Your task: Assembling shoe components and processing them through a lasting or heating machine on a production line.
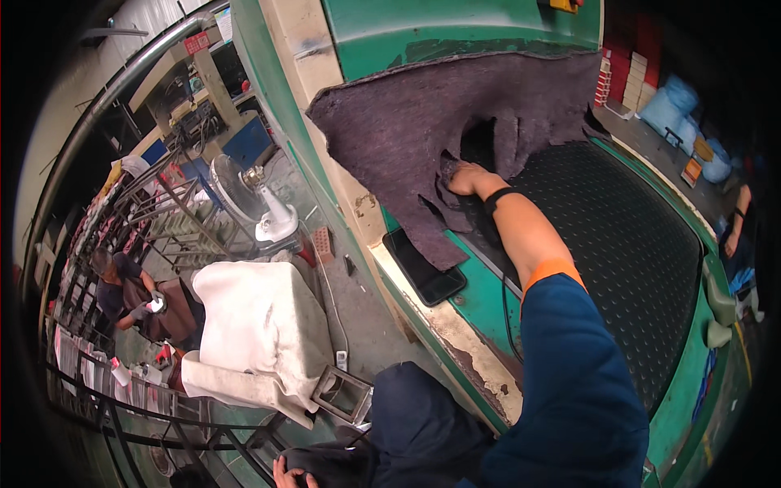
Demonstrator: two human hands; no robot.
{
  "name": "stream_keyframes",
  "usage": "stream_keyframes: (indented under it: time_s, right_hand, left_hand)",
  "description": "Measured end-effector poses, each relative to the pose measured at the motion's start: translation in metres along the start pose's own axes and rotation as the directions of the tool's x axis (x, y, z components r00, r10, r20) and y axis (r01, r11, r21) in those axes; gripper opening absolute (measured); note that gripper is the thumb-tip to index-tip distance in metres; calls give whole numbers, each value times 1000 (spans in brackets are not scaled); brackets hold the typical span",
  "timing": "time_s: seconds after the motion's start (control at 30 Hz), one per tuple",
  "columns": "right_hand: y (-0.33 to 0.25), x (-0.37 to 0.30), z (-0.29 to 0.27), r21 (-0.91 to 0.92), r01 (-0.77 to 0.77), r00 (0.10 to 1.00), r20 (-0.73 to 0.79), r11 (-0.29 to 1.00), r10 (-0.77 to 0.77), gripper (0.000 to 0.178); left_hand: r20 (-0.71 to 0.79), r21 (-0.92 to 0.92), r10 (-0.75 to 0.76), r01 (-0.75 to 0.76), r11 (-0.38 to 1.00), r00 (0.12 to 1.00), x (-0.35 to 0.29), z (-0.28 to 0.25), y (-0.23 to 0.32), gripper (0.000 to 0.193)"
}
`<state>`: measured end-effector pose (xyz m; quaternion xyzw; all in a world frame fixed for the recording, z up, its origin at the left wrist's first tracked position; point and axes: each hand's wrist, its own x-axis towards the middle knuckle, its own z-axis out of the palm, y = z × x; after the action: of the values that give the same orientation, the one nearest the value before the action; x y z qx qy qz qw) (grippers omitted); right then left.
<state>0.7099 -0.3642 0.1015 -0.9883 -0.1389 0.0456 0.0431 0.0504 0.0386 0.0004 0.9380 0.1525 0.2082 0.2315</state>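
Note:
A dark purple-brown sheet, looking like leather or hide (390, 122), drapes over the green machine with ragged strips and cut-out gaps at its lower edge. My right hand (469, 180) reaches up to one of these gaps, its fingers closed on the sheet's edge; the fingertips are partly hidden. Under the sheet and to the right spreads a black dimpled mat (602, 236). Below the sheet's left corner lies a flat black rounded slab (423, 272), resembling a phone. At the lower edge, my left hand (291, 475) shows partly, fingers apart, beside my dark-clothed leg, holding nothing visible.
The machine's green rim (488, 305) borders the mat. Left stand a white fan (272, 215), a cloth-covered block (260, 325) and a metal frame (343, 394). A seated co-worker (134, 293) works at far left; another person's arm (739, 220) shows at far right.

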Motion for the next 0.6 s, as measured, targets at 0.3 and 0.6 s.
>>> stream_keyframes:
  time_s: [0.3,0.6]
  right_hand:
    - [19,-112,-55,222,22,998,55,975,-35,55]
    - [-121,-261,-132,511,579,726,30,635,-687,39]
  left_hand:
    - [-74,1,-83,83,997,994,1,0,-26,8]
    - [174,83,-126,113,990,977,42,-10,-31,25]
